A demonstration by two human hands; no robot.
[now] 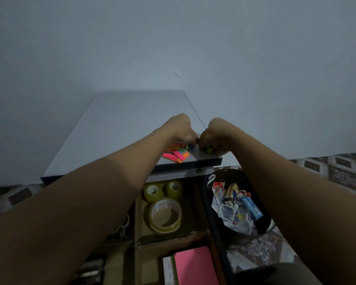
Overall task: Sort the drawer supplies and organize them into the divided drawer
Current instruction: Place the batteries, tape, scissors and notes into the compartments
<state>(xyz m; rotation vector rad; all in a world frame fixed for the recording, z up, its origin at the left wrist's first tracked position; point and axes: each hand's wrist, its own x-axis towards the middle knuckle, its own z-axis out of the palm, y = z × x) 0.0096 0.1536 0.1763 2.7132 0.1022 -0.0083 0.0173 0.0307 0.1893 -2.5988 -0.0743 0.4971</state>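
Observation:
On the grey desk top [115, 128], near its front right corner, lies a heap of coloured sticky flags [176, 155] in pink, orange and green. My left hand [180, 128] curls over the heap and pinches small flags at its fingertips. My right hand [213, 133] sits just right of it, fingers curled down on a small green and blue piece [208, 149]. Below the desk, the open divided drawer [199, 212] holds three rolls of clear tape [165, 210] in one cardboard compartment and a pink notepad [195, 266] in a nearer one.
A dark round tub [261, 229] stands on the patterned floor right of the drawer, filled with small boxes, packets and a blue item. My forearms hide the drawer's left compartments, where pale rings and dark clips show partly. A plain wall rises behind the desk.

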